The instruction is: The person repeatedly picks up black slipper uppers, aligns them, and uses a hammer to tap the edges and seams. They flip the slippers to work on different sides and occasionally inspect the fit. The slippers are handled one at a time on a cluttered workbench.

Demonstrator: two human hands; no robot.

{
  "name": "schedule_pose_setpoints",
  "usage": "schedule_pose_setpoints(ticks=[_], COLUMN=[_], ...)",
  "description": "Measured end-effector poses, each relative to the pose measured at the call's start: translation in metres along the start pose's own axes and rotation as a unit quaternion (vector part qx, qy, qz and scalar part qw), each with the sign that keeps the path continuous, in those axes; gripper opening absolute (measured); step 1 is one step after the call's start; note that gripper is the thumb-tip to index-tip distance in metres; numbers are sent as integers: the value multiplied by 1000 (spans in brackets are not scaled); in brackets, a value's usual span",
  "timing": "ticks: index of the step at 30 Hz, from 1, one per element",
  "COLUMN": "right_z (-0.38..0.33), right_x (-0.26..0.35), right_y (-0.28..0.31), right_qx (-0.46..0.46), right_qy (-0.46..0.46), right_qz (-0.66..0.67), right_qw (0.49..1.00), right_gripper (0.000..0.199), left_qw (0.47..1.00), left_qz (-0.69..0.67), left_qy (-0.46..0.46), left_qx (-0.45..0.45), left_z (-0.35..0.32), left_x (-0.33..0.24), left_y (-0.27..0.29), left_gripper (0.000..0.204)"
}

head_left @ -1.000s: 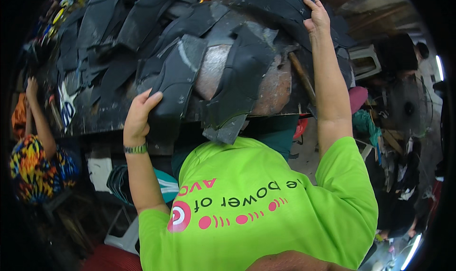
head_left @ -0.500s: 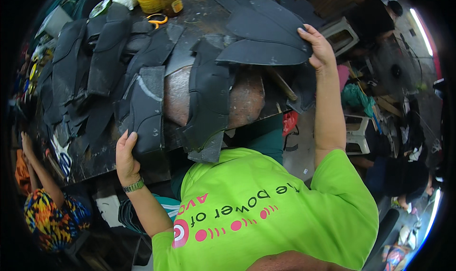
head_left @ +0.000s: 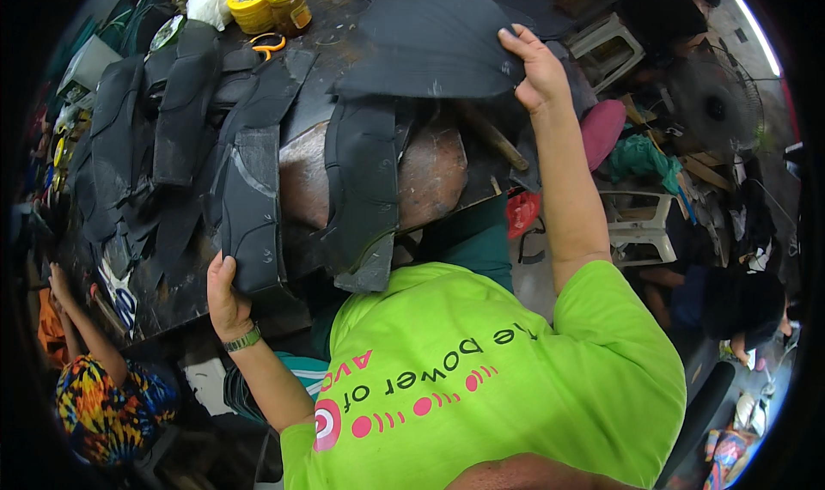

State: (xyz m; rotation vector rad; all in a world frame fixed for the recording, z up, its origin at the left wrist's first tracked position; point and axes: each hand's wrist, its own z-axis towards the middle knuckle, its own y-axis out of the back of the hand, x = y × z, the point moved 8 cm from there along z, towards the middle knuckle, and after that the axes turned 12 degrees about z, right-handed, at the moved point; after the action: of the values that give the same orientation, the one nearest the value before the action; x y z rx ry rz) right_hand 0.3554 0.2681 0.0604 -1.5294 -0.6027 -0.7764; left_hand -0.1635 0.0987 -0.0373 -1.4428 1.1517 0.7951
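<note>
My right hand (head_left: 543, 71) grips the right edge of a broad, leaf-shaped black sheet piece (head_left: 430, 48), thumb on top. The sheet is raised at the table's far side and slightly blurred. My left hand (head_left: 229, 299) is closed at the lower left edge of a long black panel (head_left: 251, 206) with curved seam lines; part of its fingers is hidden. Between my hands, another shaped black panel (head_left: 363, 172) lies over a brown rounded slab (head_left: 438, 176), its lower end overhanging the table's near edge.
Several stitched black panels (head_left: 187, 103) overlap at left on the dark table (head_left: 185, 292). Yellow-lidded jars (head_left: 251, 2) and orange-handled scissors (head_left: 268, 45) lie at the back. A wooden stick (head_left: 494, 138) sits right of the slab. A person in a colourful shirt (head_left: 107, 404) is at lower left.
My right hand has moved left and up with the black sheet, which now lies flatter over the far ends of the panels. My left hand has slid slightly down along the panel's edge.
</note>
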Motion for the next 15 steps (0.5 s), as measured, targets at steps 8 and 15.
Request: schedule_pose_setpoints(ticks=[8,15], right_z=[-4,-31], right_x=[-82,-120], right_y=[-109,-175], right_qx=[43,190], right_qy=[-91,-106], right_qz=[104,-298], right_qw=[989,929], right_gripper=[26,55], left_qw=[975,974], left_qz=[-201,-149], left_qy=[-84,-121], left_qx=[-51,-123], left_z=[-29,-56], left_x=[6,-4], left_y=[52,57], left_gripper=[58,56])
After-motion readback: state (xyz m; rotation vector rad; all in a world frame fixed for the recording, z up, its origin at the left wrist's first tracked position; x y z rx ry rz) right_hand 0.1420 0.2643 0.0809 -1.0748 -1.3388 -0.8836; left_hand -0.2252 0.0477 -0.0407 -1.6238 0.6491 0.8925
